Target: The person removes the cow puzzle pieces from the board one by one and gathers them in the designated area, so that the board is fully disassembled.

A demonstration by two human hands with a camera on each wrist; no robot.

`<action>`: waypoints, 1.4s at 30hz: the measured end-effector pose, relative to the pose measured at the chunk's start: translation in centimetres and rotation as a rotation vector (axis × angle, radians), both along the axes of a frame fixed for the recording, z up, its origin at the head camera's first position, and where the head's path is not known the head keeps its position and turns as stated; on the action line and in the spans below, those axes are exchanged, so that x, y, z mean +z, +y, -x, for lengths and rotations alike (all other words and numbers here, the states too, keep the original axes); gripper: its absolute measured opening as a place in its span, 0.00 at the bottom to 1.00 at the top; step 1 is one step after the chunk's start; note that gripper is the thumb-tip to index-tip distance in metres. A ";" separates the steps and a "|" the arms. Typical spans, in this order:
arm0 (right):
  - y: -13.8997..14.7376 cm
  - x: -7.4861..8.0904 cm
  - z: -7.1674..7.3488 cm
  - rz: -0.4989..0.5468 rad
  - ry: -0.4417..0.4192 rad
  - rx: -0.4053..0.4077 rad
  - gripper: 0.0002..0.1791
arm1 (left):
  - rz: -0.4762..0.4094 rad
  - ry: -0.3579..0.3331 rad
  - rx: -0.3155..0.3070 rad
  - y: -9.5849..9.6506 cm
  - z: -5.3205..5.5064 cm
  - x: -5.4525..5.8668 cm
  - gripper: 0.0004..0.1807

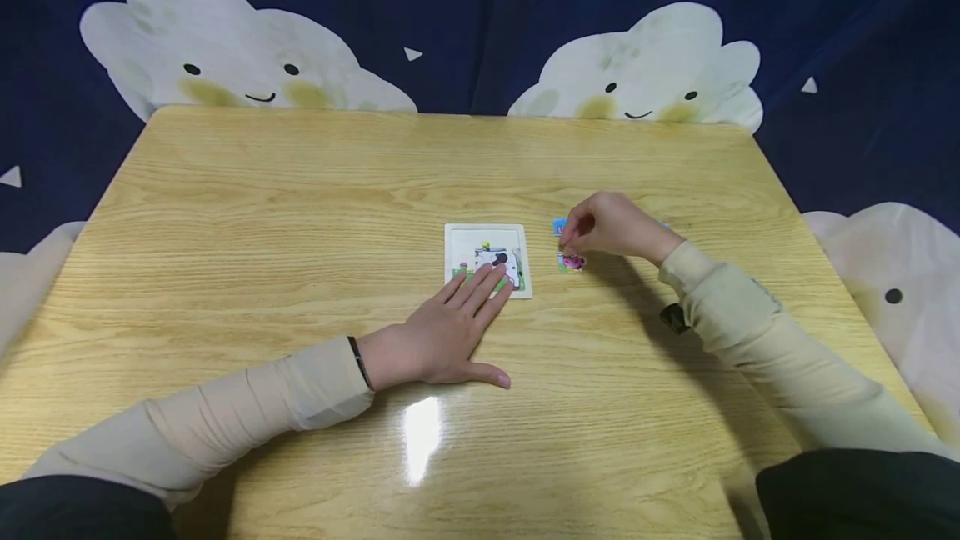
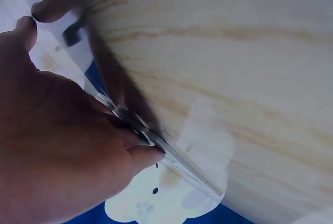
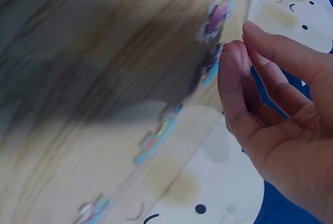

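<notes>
A square white puzzle board lies mid-table, with picture pieces showing in its lower and right parts. My left hand rests with straight fingers on the board's near edge, thumb spread away; part of the picture is hidden beneath them. In the left wrist view the board shows edge-on under the fingertips. To the right of the board, my right hand brings thumb and fingertips together just above a pink and green puzzle piece. Whether anything is between those fingertips is unclear.
A blue-edged puzzle piece lies beside the right fingers, and another blue piece shows partly behind the right wrist. More loose pieces appear in the right wrist view. A dark blue cloud-print cloth hangs behind the wooden table.
</notes>
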State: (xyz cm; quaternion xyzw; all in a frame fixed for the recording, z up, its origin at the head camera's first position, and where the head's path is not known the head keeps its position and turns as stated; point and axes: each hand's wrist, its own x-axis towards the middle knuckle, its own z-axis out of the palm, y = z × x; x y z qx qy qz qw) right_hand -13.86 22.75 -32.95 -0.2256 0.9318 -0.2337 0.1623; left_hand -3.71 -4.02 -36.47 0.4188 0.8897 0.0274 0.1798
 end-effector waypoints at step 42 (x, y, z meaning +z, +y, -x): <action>-8.9 -0.6 2.1 0.208 -0.198 -0.016 0.06 | 0.010 0.017 -0.016 0.0 0.0 -0.2 0.61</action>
